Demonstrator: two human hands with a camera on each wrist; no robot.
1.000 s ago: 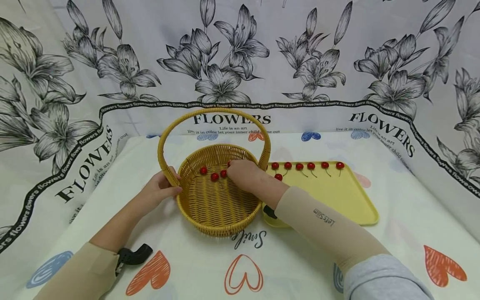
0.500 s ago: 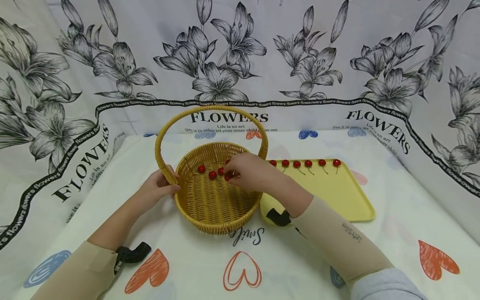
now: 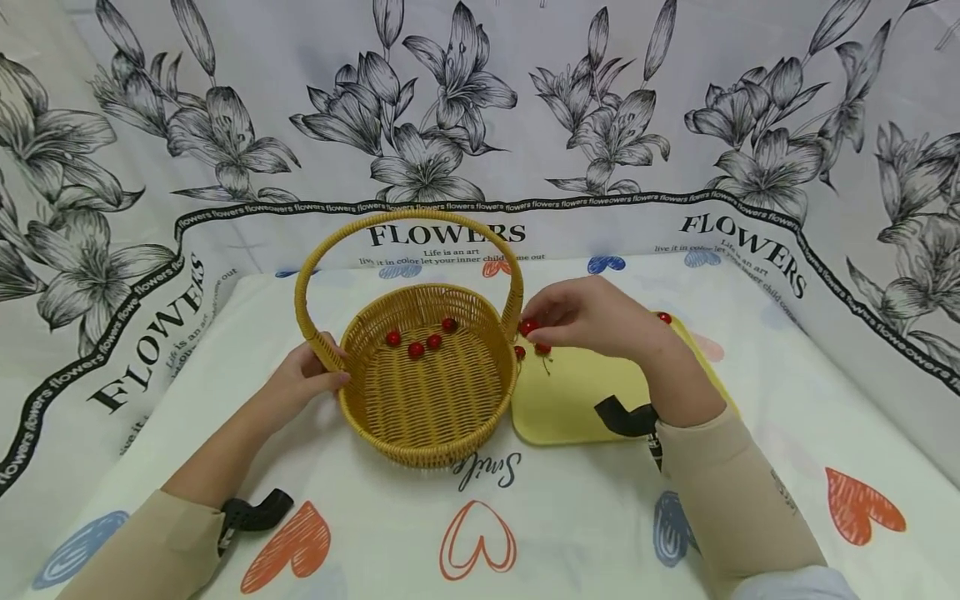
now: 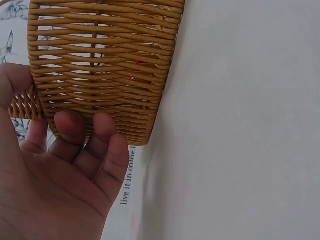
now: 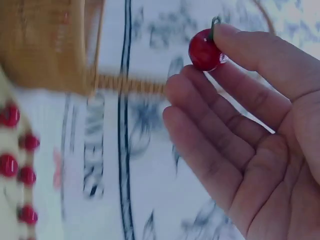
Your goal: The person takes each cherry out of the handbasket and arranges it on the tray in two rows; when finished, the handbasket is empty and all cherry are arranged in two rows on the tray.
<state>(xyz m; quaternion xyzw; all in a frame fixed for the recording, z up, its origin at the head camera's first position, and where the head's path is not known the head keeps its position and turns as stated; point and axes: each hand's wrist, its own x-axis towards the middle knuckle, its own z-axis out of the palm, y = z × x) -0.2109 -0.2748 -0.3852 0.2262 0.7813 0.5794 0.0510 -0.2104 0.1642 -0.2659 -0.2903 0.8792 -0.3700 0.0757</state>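
Cherry (image 5: pixel 202 51), where?

Pinched in the right hand (image 3: pixel 600 315), 2 o'clock off the basket (image 3: pixel 427 456), near the tray (image 3: pixel 562 400).

Left hand (image 3: pixel 296 382)?

Gripping the handle (image 3: pixel 408 214) near its base, basket's 9 o'clock. Hands well apart.

Others?

Four cherries (image 3: pixel 416 351) inside the basket toward 12. More on the tray, basket's 3 o'clock.

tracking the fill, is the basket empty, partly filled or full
Partly filled: in the head view four cherries lie inside the basket, with most of its woven floor bare.
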